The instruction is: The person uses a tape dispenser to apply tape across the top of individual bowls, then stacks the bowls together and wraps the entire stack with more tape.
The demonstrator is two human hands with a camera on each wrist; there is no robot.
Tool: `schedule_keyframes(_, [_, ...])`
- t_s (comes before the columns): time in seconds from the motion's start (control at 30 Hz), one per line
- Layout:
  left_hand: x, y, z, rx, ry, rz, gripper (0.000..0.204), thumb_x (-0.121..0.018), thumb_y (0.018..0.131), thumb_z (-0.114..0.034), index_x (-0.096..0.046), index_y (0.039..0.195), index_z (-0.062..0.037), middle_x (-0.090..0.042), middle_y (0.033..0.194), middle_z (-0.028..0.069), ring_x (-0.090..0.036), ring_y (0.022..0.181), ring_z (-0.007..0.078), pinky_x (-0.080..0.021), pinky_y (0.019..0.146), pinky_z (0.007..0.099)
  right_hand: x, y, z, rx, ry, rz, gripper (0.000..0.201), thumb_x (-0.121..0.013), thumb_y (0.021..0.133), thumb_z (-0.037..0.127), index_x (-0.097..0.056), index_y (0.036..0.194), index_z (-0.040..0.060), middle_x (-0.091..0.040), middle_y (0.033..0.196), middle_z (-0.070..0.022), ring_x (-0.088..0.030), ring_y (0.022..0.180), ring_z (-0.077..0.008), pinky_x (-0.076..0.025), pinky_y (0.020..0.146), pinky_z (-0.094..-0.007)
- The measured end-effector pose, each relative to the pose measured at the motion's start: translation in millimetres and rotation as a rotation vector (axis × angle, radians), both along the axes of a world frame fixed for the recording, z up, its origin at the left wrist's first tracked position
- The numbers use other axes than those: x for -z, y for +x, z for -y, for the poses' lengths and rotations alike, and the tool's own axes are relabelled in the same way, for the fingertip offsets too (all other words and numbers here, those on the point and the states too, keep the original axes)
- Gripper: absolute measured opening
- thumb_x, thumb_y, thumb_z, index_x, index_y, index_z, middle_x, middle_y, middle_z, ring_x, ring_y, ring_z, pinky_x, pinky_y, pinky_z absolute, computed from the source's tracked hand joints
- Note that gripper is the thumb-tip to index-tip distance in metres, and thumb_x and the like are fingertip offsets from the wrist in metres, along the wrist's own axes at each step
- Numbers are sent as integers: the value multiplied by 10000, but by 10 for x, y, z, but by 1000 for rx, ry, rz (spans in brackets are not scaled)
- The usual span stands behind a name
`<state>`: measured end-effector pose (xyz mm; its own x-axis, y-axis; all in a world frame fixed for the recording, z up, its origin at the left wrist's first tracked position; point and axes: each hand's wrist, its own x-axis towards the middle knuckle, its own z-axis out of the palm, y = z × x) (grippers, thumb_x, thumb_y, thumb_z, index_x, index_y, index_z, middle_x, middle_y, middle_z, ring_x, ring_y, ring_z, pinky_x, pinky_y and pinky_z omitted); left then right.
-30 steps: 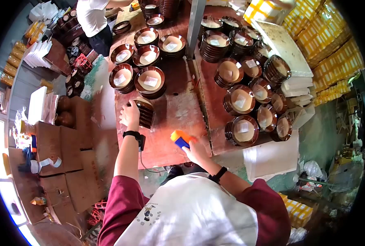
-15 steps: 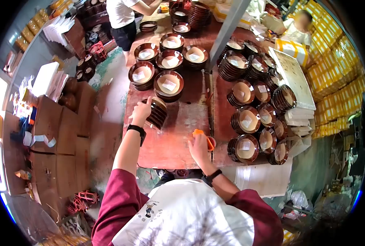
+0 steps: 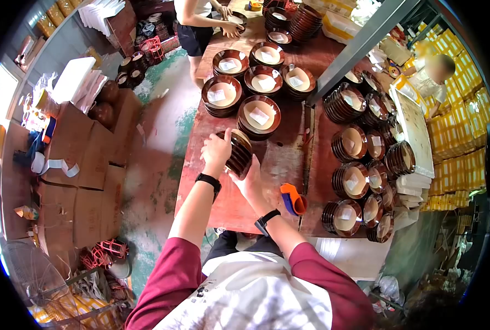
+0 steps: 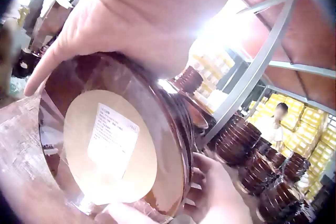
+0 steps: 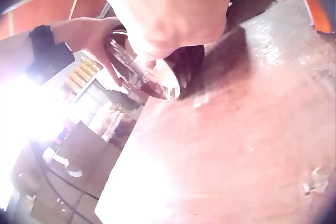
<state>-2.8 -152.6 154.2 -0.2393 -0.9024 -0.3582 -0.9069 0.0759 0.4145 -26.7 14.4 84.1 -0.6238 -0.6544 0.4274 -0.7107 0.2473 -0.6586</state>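
Note:
Both hands hold a tilted stack of brown glazed bowls [image 3: 238, 155] over the near left part of the red table [image 3: 231, 212]. My left hand [image 3: 217, 151] grips its upper left rim; my right hand [image 3: 248, 179] curls round its lower right side. In the left wrist view the top bowl [image 4: 73, 85] shows a pale inside with a white printed label [image 4: 113, 140]. An orange and blue tool [image 3: 293, 199] lies on the table, right of my right hand, touched by neither hand.
Bowl stacks [image 3: 258, 114] stand just beyond the hands, with more stacks [image 3: 352, 180] along the right. A grey metal post [image 3: 355, 49] rises at the table's middle. Another person [image 3: 196, 25] handles a bowl at the far left; someone [image 3: 429, 82] is at the right.
My right hand has let go of the orange and blue tool, now lying on the table, and moved left to the bowl stack. My left hand keeps its grip on the stack.

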Motion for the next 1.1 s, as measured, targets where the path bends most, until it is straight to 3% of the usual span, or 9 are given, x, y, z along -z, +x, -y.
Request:
schedule_keyframes(0.27, [-136, -19, -86, -29, 6, 26, 911, -329, 944, -779, -504, 1379, 2, -542, 1356, 312, -520, 1251, 554, -422, 989, 694, -46, 328, 274, 332, 53, 30, 1081, -926, 676, 252, -285, 1480, -83, -455, 1425, -304, -535, 1237, -473, -494, 1019, -488])
schedule_keyframes(0.43, [-208, -26, -127, -21, -12, 17, 876, -333, 955, -759, -506, 1370, -8, -541, 1352, 303, -528, 1249, 536, -432, 996, 663, -55, 293, 208, 295, 40, 94, 1079, -921, 691, 269, -281, 1486, -79, -430, 1449, -313, -504, 1289, -467, -468, 1062, -490])
schedule_keyframes(0.6, [-83, 74, -67, 75, -16, -111, 836, -367, 987, -672, -323, 1572, -76, -399, 1539, 292, -403, 1395, 514, -309, 1118, 665, -237, 124, 132, 152, 65, -29, 1187, -938, 662, 301, -213, 1525, -70, -350, 1521, -321, -424, 1374, -468, -400, 1142, -487])
schedule_keyframes(0.7, [128, 261, 104, 222, 37, -276, 840, -430, 978, -659, -339, 1566, -66, -407, 1528, 310, -434, 1387, 485, -339, 1139, 596, -384, 86, 103, -19, 27, 50, 1209, -921, 704, 288, -139, 1556, -68, -309, 1545, -332, -361, 1423, -480, -359, 1171, -498])
schedule_keyframes(0.77, [338, 448, 402, 376, 167, -533, 751, -618, 977, -468, -389, 1529, -12, -476, 1490, 277, -531, 1328, 400, -428, 1108, 413, -303, -24, 82, -83, -28, 68, 1236, -923, 701, 277, -105, 1560, -70, -297, 1552, -326, -351, 1433, -472, -350, 1180, -494])
schedule_keyframes(0.83, [451, 581, 565, 503, 416, -871, 679, -633, 1003, -355, -385, 1532, -9, -493, 1497, 217, -529, 1338, 326, -428, 1106, 397, -340, -122, 64, -162, -58, 182, 1279, -928, 686, 246, -56, 1576, -43, -267, 1571, -309, -313, 1463, -451, -326, 1199, -480])
schedule_keyframes(0.9, [453, 691, 565, 435, 648, -1084, 639, -639, 1014, -287, -386, 1538, -23, -507, 1491, 160, -511, 1346, 255, -408, 1123, 388, -288, -205, 48, -160, -1, 228, 1256, -917, 683, 198, -70, 1590, 0, -244, 1588, -285, -283, 1477, -439, -307, 1213, -467])
schedule_keyframes(1.03, [788, 654, 579, 236, 891, -1237, 581, -537, 1048, -404, -433, 1522, -84, -529, 1472, 99, -511, 1337, 222, -403, 1119, 357, -257, -319, 112, -228, -72, 236, 1183, -872, 706, 142, -98, 1595, 35, -280, 1570, -252, -287, 1473, -422, -295, 1219, -466])
schedule_keyframes(1.1, [843, 590, 501, 175, 832, -1261, 602, -496, 1033, -496, -470, 1499, -115, -576, 1424, 86, -552, 1287, 206, -444, 1066, 358, -328, -325, 104, -231, -84, 268, 1125, -850, 731, 135, -137, 1595, 34, -310, 1555, -239, -325, 1461, -383, -308, 1212, -441])
